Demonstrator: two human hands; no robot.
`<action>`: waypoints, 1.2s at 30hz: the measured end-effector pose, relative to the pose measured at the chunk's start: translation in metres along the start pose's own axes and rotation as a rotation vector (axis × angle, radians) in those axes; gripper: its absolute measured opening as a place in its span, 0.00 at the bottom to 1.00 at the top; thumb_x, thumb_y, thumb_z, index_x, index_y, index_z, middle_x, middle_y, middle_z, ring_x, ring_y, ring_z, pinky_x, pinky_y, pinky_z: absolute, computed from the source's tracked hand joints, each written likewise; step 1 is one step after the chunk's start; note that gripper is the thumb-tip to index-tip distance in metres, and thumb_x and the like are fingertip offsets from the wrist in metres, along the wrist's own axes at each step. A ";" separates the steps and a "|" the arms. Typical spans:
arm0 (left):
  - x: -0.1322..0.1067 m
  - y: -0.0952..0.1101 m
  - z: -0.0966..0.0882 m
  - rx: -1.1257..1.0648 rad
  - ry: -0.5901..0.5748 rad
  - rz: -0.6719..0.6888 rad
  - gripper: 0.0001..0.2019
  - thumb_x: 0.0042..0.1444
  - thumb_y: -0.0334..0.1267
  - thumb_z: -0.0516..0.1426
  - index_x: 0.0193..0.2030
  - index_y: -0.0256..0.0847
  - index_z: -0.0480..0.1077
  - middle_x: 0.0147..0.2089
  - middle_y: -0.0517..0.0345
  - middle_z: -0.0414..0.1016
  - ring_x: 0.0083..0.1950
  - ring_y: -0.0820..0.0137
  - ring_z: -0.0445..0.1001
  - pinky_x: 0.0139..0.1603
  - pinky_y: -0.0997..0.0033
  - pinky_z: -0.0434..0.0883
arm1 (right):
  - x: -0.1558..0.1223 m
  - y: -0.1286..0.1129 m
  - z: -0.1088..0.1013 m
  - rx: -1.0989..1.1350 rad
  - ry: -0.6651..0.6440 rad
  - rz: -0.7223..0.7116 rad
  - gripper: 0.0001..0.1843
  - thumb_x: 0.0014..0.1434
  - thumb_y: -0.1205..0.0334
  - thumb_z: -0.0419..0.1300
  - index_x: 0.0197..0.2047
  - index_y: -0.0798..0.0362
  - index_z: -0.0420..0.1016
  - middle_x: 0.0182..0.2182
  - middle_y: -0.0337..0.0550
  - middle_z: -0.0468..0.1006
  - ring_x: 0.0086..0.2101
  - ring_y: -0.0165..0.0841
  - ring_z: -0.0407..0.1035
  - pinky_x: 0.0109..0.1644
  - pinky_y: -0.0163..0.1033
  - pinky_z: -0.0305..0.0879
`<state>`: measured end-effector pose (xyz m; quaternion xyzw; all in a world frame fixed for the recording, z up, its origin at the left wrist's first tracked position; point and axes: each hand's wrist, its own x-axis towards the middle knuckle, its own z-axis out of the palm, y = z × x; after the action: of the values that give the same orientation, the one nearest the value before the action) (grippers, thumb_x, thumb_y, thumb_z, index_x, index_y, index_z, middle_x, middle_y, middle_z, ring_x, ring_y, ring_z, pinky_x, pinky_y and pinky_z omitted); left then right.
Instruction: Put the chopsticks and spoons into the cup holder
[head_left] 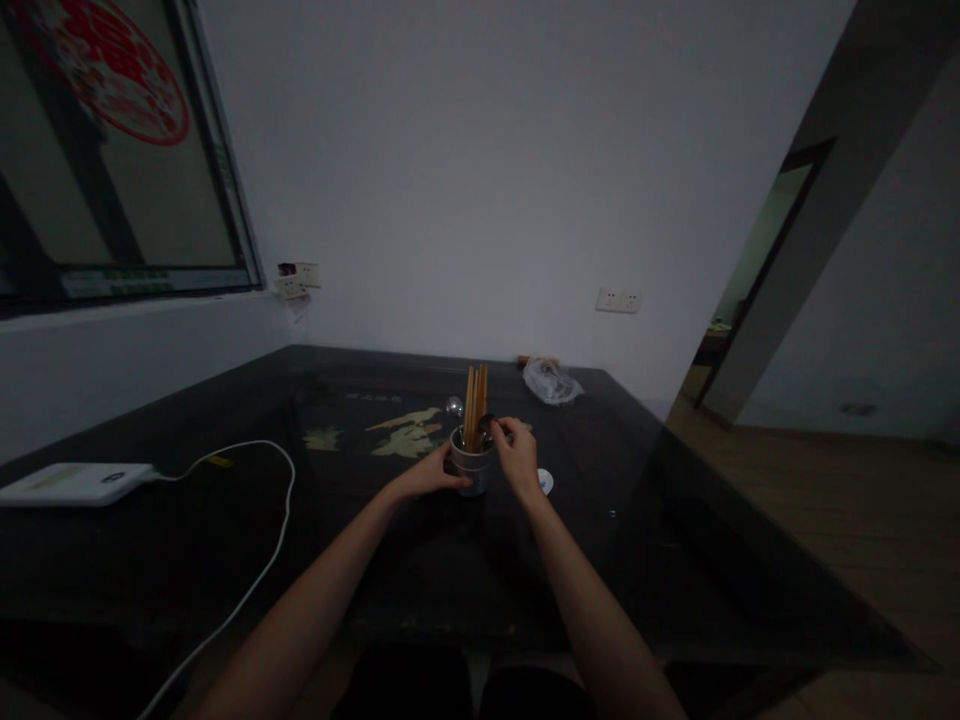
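Observation:
A grey cup [471,462] stands upright on the dark table, and my left hand [429,474] is wrapped around its left side. Several wooden chopsticks [475,405] rise from the cup. A shiny metal spoon [454,406] leans out at the left of them, bowl up. At the cup's right rim, my right hand [516,450] pinches a dark, rounded spoon [487,422] whose lower part is hidden in the cup. Just right of my right wrist lies a small white disc [546,482]; my wrist covers part of it.
A crumpled clear plastic bag [551,381] lies at the table's back edge by the wall. On the left, a white power bank [79,484] has a white cable [289,500] running off the front edge. The black table [622,560] carries a pale printed pattern.

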<state>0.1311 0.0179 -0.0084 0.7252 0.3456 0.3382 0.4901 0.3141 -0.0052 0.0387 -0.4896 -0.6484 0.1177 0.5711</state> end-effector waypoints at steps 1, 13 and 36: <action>0.000 0.001 0.000 -0.004 -0.002 -0.003 0.40 0.39 0.39 0.68 0.60 0.37 0.56 0.58 0.44 0.68 0.57 0.58 0.69 0.59 0.58 0.64 | 0.000 0.002 0.000 -0.020 0.012 -0.011 0.13 0.58 0.55 0.53 0.31 0.53 0.75 0.29 0.44 0.75 0.33 0.35 0.66 0.38 0.38 0.61; 0.003 -0.008 -0.002 -0.072 -0.032 0.008 0.42 0.39 0.39 0.68 0.61 0.37 0.56 0.58 0.42 0.68 0.57 0.58 0.69 0.60 0.55 0.63 | 0.007 0.015 -0.006 0.043 0.109 -0.006 0.24 0.58 0.55 0.55 0.56 0.53 0.65 0.46 0.51 0.70 0.45 0.39 0.65 0.48 0.44 0.62; -0.003 0.000 0.000 -0.016 -0.001 -0.018 0.39 0.38 0.39 0.69 0.58 0.38 0.60 0.59 0.43 0.67 0.59 0.57 0.67 0.61 0.54 0.61 | 0.004 0.070 -0.103 0.110 0.131 0.231 0.29 0.50 0.34 0.54 0.24 0.55 0.71 0.15 0.39 0.68 0.18 0.31 0.62 0.23 0.36 0.58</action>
<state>0.1296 0.0158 -0.0083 0.7182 0.3494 0.3362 0.4991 0.4376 -0.0097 0.0241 -0.5358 -0.5414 0.1857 0.6208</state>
